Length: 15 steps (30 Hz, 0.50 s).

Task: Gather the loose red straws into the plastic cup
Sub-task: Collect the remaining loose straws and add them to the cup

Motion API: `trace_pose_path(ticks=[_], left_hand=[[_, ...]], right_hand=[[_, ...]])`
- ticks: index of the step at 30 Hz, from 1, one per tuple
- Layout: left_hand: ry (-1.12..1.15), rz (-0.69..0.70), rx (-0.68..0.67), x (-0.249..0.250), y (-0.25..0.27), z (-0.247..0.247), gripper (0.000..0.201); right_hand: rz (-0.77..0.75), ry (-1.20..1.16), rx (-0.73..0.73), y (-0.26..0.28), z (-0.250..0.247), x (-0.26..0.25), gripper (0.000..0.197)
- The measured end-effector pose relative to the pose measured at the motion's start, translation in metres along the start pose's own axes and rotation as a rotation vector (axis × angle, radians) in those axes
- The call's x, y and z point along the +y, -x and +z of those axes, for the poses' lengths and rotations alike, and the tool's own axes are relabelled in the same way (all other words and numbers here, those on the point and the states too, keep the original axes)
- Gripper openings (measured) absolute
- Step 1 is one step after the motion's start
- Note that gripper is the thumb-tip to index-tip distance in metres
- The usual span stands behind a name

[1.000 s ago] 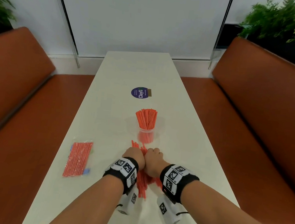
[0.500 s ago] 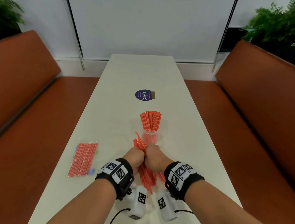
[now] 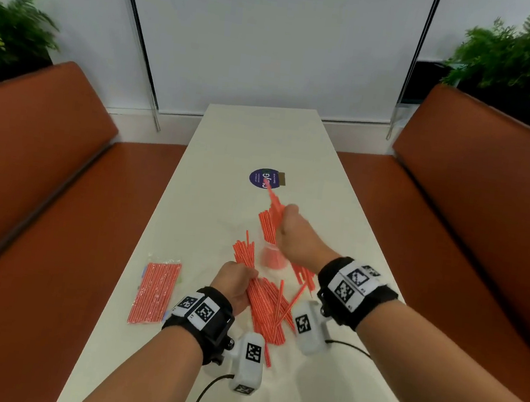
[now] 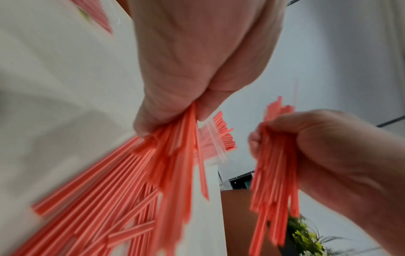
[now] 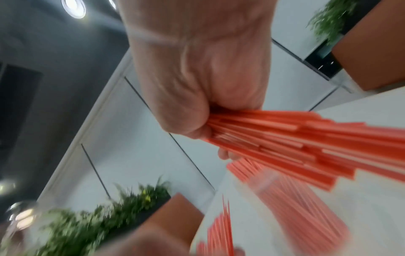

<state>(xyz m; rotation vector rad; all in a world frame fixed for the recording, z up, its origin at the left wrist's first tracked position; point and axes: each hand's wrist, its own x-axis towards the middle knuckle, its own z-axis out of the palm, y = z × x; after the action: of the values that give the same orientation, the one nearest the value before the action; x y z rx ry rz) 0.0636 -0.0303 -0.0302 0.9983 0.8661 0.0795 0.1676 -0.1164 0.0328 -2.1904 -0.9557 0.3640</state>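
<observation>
A clear plastic cup [image 3: 271, 257] stands mid-table with several red straws [image 3: 265, 225] upright in it. My right hand [image 3: 289, 233] is raised beside and over the cup and grips a bunch of red straws [image 5: 295, 138], which slant from above the cup down to the right. My left hand [image 3: 236, 280] stays low on the table and grips another bundle of red straws [image 4: 175, 155]. Their far ends fan toward the cup, their near ends spread across the table [image 3: 267, 316]. In the left wrist view the right hand [image 4: 317, 147] shows with its bunch.
A sealed pack of red straws [image 3: 155, 289] lies near the white table's [image 3: 257, 140] left edge. A dark round sticker [image 3: 264, 178] sits beyond the cup. Orange benches [image 3: 45, 175] flank both sides, with plants behind them.
The hands, held together over the pile, have split apart. My right hand has lifted a bunch of straws up and forward to the cup; the left stays low with the rest.
</observation>
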Motion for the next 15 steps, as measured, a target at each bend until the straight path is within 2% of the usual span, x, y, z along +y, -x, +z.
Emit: trace_pose_path(ticks=[6,10,15], left_hand=[[0.167,0.044,-0.027,0.006,-0.001,-0.007,0.019],[0.207,0.122,-0.014,0.008,-0.004,-0.009,0.021],[0.296,0.232,0.004,0.013,-0.009,-0.012,0.023]], right_hand=[[-0.128,-0.324,0.260,-0.044,-0.037,-0.010,0.006],[-0.158,-0.462,0.378,-0.066,-0.021,-0.001,0.010],[-0.118,-0.545,0.460,-0.072,0.011,0.017,0.019]])
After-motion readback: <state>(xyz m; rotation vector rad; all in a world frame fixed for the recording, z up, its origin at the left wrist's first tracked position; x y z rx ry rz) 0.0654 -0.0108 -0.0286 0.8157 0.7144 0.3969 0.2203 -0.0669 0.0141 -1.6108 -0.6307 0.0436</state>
